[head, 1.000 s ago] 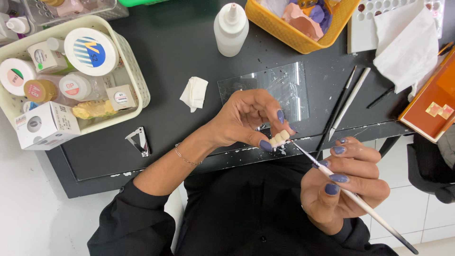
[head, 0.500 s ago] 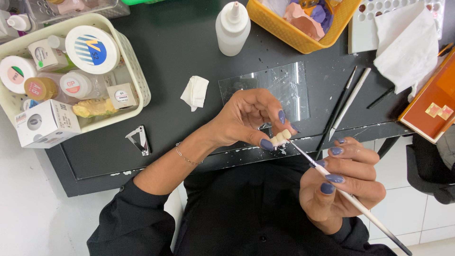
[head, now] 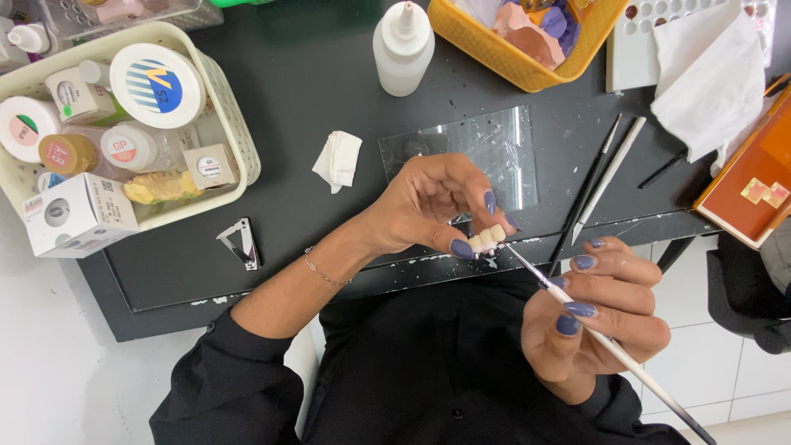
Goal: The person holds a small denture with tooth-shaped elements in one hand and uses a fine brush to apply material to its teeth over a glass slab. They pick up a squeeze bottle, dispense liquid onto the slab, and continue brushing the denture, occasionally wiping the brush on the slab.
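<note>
My left hand (head: 428, 206) pinches a small cream-coloured dental bridge of a few teeth (head: 487, 238) between thumb and fingers, just over the front edge of the black table (head: 313, 82). My right hand (head: 601, 313) grips a thin white-handled brush (head: 610, 342), held like a pen. The brush tip touches the lower right end of the bridge. Behind my left hand a clear glass slab (head: 478, 148) lies flat on the table with smears on it.
A cream basket (head: 235, 156) of jars and small boxes stands at left. A white squeeze bottle (head: 404, 49), a yellow basket (head: 527, 41), a folded tissue (head: 339, 159), spare brushes (head: 606, 177), a palette with paper towel (head: 709, 66), an orange box (head: 754, 189) and a metal clip (head: 240, 244) surround the slab.
My right hand has shifted slightly, keeping the brush tip at the bridge. The left hand holds the bridge in nearly the same place.
</note>
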